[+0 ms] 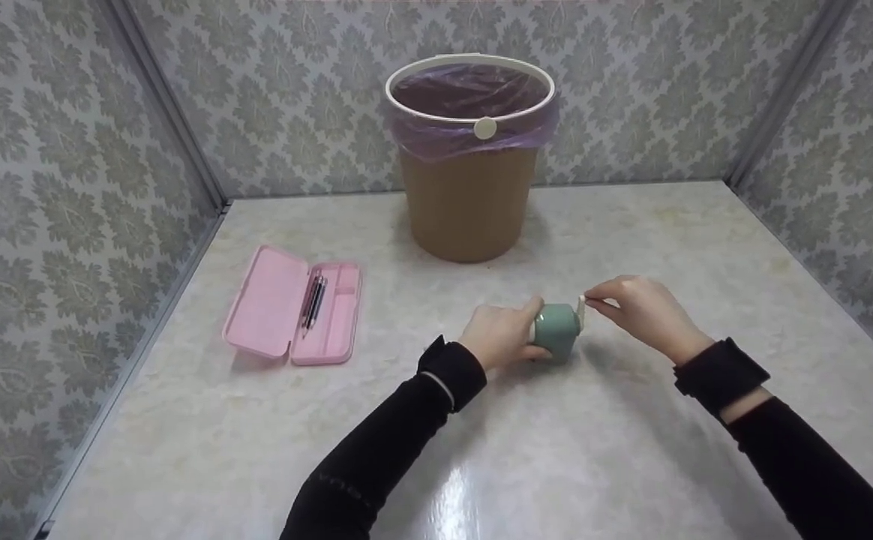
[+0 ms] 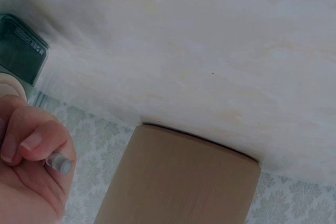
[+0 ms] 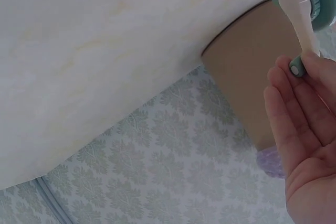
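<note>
A tapered brown waste bin with a smooth wall [image 1: 466, 206] stands upright near the back of the table, its oval cream rim [image 1: 397, 99] carrying a round cream disc [image 1: 485, 128] at the front. A translucent lilac plastic liner [image 1: 436, 141] folds over that rim (a crumpled scrap of it also shows in the right wrist view). Well apart, to the left and nearer, a pink rectangular pencil case [image 1: 264, 304] lies open, lid leftward; slim dark pencils [image 1: 315, 300] lie lengthwise beside the hinge. Beneath is a pale marbled tabletop [image 1: 181, 450]; grey-green leaf-patterned wallpaper [image 1: 294, 97] covers the surrounding walls.
</note>
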Motion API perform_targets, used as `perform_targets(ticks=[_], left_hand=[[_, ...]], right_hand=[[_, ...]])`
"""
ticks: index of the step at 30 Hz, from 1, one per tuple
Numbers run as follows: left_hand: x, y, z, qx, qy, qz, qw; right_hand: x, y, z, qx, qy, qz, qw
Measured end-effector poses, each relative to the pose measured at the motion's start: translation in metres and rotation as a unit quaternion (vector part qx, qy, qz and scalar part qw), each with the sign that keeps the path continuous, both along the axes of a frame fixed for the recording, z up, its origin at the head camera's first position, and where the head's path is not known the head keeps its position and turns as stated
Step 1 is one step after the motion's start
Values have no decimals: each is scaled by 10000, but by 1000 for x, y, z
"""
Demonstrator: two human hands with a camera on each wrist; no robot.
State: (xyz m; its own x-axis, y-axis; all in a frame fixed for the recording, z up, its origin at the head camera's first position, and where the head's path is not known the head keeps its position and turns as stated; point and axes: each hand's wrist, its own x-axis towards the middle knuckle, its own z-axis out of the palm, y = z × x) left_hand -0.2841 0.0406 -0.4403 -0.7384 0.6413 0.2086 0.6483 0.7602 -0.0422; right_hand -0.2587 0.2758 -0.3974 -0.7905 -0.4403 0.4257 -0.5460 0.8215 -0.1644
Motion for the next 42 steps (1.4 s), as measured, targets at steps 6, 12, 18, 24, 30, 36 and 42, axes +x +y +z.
perform_targets(ticks=[6, 12, 18, 24, 30, 36, 42], left_hand=[[1, -1, -1, 59, 126, -23, 9999], [0, -2, -1, 66, 120, -65, 9999], [2, -2, 2, 69, -42, -41, 10000], [2, -1, 0, 46, -40, 20, 10000], [0, -1, -2, 102, -45, -29, 9999], [-1, -2, -3, 112, -54, -24, 9999], [-1, -1, -2, 126, -192, 7, 9997]], right_hand=[[-13, -4, -11, 90, -97, -248, 9996], [-18, -7, -22, 137, -457, -347, 9983], [-19, -8, -27, 265, -733, -322, 9964], [-17, -8, -31, 469, -1111, -187, 9925], [-16, -4, -31, 375, -1607, 136, 9862], [-14, -2, -29, 324, -1837, 488, 9812], [-13, -1, -30, 331, -1787, 576, 9817]])
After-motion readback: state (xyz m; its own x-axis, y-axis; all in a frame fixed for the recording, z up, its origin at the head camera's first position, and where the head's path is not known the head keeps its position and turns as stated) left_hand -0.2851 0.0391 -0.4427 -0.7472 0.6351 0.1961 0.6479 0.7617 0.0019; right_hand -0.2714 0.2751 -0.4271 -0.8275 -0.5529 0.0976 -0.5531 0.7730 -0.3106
